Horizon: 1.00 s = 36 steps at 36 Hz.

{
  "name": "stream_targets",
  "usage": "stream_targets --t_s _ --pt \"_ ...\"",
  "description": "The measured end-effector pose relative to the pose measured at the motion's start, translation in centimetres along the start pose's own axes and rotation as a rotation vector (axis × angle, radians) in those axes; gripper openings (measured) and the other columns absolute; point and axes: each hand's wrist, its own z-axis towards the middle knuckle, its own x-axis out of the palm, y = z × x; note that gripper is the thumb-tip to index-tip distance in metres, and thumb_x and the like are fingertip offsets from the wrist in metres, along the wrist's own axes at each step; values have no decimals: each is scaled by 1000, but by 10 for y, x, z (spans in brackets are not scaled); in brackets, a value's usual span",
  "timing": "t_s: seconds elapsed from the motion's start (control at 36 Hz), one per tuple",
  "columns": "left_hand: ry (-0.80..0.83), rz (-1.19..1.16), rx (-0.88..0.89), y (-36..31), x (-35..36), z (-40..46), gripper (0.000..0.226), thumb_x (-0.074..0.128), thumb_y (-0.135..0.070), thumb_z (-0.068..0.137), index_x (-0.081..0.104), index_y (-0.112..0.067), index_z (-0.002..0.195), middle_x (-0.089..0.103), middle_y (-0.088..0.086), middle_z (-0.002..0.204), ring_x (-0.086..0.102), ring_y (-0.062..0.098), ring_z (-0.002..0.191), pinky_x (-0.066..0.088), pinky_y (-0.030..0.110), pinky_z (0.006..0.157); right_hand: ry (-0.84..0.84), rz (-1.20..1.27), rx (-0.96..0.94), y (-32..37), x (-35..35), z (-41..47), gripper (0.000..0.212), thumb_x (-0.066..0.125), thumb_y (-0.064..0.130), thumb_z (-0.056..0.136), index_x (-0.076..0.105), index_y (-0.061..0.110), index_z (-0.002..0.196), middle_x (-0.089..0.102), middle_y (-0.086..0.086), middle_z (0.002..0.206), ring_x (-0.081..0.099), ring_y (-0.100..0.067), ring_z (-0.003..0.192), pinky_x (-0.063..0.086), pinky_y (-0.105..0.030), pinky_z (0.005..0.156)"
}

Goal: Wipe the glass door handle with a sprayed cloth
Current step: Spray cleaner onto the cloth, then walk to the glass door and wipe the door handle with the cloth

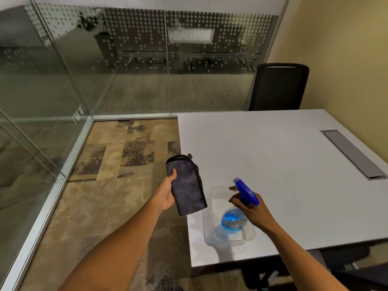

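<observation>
The left hand (168, 193) is closed around one folded cloth (188, 184), thumb pressed on its near face and fingers hidden behind it; the cloth is soft, mottled purple-grey with a dark stitched edge, held upright over the carpet just off the desk's left edge. The right hand (251, 208) grips the neck of one spray bottle (235, 215), fingers curled by the trigger under the blue plastic spray head, whose nozzle points left toward the cloth. The bottle's round clear body holds blue liquid and sits over, perhaps inside, a single clear plastic tub (212, 229) with rounded corners; whether it touches the tub's bottom cannot be told. The tub stands near the front left corner of the smooth white desk (273, 156), which carries one grey metal cable flap (353, 154) at its right. One black chair (279, 87) stands behind the desk. Patchy brown carpet (117, 185) runs to the glass walls (63, 70) with their dotted frosting; the door handle is not in view.
</observation>
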Motion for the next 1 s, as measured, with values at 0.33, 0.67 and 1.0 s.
stream_targets --t_s 0.33,0.67,1.0 --pt "-49 -63 60 10 4 -30 43 48 -41 104 66 -8 124 78 12 109 70 27 108 54 44 91 52 5 19 -30 -3 -15 35 68 4 90 60 14 123 75 -7 99 70 -26 96 59 -30 85" --pt "-152 -68 168 31 17 -69 48 52 -41 102 63 -6 132 72 17 124 67 32 118 52 47 102 121 -10 -79 -28 -26 -28 87 84 24 76 29 41 142 52 12 130 61 -19 109 58 -22 81" --pt "-206 -120 273 57 24 -127 42 47 -38 105 65 -7 127 76 14 115 76 25 100 59 39 82 -61 140 -232 -35 -57 -71 99 38 100 54 12 59 140 38 -5 153 37 -20 135 31 -45 110"
